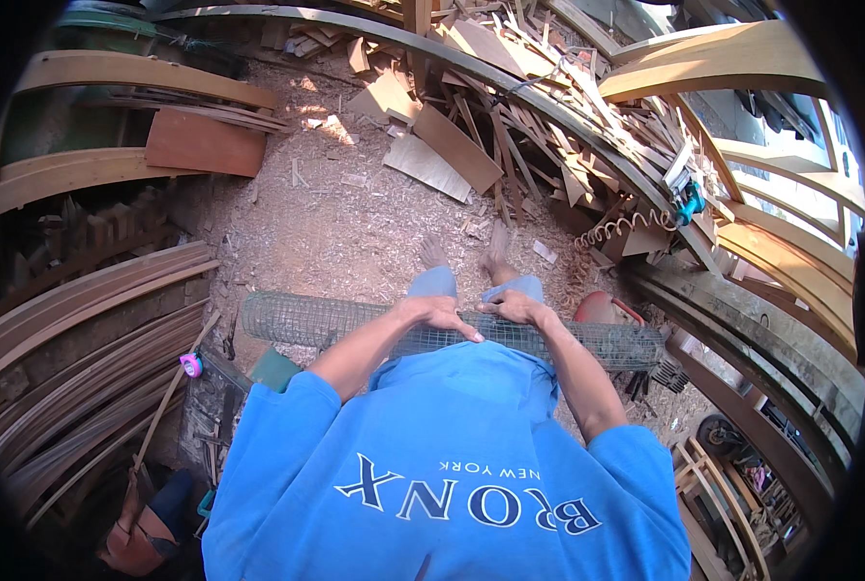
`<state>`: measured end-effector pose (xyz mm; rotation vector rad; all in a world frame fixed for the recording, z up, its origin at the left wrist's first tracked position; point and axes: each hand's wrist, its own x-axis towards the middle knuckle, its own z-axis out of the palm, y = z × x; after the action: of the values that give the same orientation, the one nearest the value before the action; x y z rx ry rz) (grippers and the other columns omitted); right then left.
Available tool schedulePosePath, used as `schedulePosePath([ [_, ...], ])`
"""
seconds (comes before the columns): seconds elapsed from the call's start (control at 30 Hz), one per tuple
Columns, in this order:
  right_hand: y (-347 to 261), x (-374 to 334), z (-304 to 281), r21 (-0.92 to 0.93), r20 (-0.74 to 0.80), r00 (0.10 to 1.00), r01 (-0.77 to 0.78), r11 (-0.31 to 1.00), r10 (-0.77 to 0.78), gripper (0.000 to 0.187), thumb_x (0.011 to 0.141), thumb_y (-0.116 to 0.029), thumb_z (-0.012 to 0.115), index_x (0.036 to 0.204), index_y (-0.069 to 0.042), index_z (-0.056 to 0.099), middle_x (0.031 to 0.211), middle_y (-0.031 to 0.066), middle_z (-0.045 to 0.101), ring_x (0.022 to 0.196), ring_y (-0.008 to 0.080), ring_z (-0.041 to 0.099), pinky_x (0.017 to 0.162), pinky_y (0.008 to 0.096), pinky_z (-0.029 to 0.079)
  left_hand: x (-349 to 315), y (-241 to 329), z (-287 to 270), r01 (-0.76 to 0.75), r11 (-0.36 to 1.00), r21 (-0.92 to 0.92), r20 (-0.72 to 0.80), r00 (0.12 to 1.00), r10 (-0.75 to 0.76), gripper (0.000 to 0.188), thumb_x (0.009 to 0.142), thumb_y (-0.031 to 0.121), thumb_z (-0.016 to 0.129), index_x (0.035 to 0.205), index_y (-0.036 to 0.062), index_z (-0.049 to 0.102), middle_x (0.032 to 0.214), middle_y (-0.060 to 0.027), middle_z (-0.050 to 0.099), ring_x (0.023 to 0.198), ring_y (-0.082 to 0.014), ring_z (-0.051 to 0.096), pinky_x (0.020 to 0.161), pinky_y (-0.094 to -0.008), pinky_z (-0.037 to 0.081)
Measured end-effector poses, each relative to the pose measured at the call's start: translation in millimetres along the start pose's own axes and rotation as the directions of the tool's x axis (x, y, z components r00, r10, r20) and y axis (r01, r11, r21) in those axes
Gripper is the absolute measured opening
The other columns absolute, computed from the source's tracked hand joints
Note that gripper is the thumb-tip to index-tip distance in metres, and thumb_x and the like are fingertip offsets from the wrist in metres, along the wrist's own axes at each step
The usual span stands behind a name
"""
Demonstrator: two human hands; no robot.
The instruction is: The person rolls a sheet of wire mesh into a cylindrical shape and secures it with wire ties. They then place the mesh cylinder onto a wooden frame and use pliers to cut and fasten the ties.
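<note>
A long roll of grey wire mesh [306,321] lies crosswise in front of my body at waist height, stretching from left to right. My left hand [439,316] rests on top of its middle with the fingers curled over the mesh. My right hand [516,309] grips the roll just beside it, the two hands nearly touching. My bare feet [466,254] stand below on the sawdust floor [335,223]. A blue shirt fills the lower part of the view.
Stacked curved wooden strips [84,320] line the left side. A pile of offcut boards [510,116] lies ahead. Curved wooden frames [742,68] and a teal power tool [689,201] with a coiled hose sit to the right. A pink tape measure [191,365] hangs lower left.
</note>
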<state>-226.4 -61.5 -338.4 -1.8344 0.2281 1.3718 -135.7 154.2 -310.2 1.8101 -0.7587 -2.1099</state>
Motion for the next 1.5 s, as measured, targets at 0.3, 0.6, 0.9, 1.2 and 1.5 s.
schedulePosePath([
  [0.3,-13.6,-17.7,-12.5,-0.154,-0.194,0.976,0.069,0.986,-0.098,0.055,0.088,-0.058,0.065,0.091,-0.004,0.072,0.084,0.0214,0.068,0.082,0.0359,0.065,0.078,0.0429,0.051,-10.6,10.0,-0.6,-0.080,0.985,0.153,-0.290,0.949,0.122,0.126,0.058,0.086,0.069,0.137,-0.0104,0.049,0.143,-0.0284,0.043,0.136,-0.0399,0.041,0.115,-0.0593,0.021],
  [0.6,-31.0,-39.8,-31.6,-0.152,-0.395,0.911,0.066,0.986,-0.122,0.046,0.089,-0.050,0.064,0.100,-0.007,0.075,0.093,0.0253,0.070,0.090,0.0431,0.067,0.083,0.0475,0.053,-47.4,49.0,-25.2,-0.092,0.909,0.408,-0.200,0.962,0.187,0.120,0.066,0.084,0.063,0.145,-0.0036,0.043,0.132,-0.0279,0.059,0.118,-0.0400,0.060,0.102,-0.0445,0.047],
  [0.9,-52.0,-32.7,-41.0,-0.292,-0.626,0.754,0.011,0.956,-0.200,0.034,0.089,-0.038,0.061,0.098,-0.009,0.077,0.085,0.0234,0.071,0.084,0.0422,0.069,0.081,0.0511,0.055,-84.7,56.4,-10.7,-0.133,0.810,0.571,-0.435,0.788,0.436,0.115,0.066,0.069,0.075,0.150,0.0025,0.035,0.135,-0.0273,0.053,0.115,-0.0467,0.059,0.095,-0.0563,0.047],
  [1.2,-83.3,-24.9,-152.1,-0.206,-0.756,0.606,0.137,0.969,-0.247,0.031,0.087,-0.029,0.064,0.103,-0.002,0.067,0.098,0.0229,0.070,0.096,0.0400,0.067,0.083,0.0487,0.053,-76.3,29.2,-57.5,-0.172,0.962,0.211,-0.492,0.832,0.257,0.110,0.067,0.071,0.072,0.145,0.0000,0.043,0.134,-0.0286,0.056,0.126,-0.0420,0.055,0.106,-0.0485,0.043],
  [1.5,-45.2,-49.7,-433.9,0.008,-0.999,-0.023,0.595,0.804,0.027,0.030,0.094,-0.019,0.064,0.116,0.001,0.064,0.096,0.0132,0.072,0.087,0.0217,0.069,0.080,0.0340,0.054,-99.8,-10.7,-161.8,-0.139,0.980,-0.146,-0.845,0.533,-0.050,0.107,0.065,0.060,0.081,0.144,-0.0017,0.044,0.131,-0.0244,0.059,0.121,-0.0363,0.058,0.104,-0.0463,0.045],
])
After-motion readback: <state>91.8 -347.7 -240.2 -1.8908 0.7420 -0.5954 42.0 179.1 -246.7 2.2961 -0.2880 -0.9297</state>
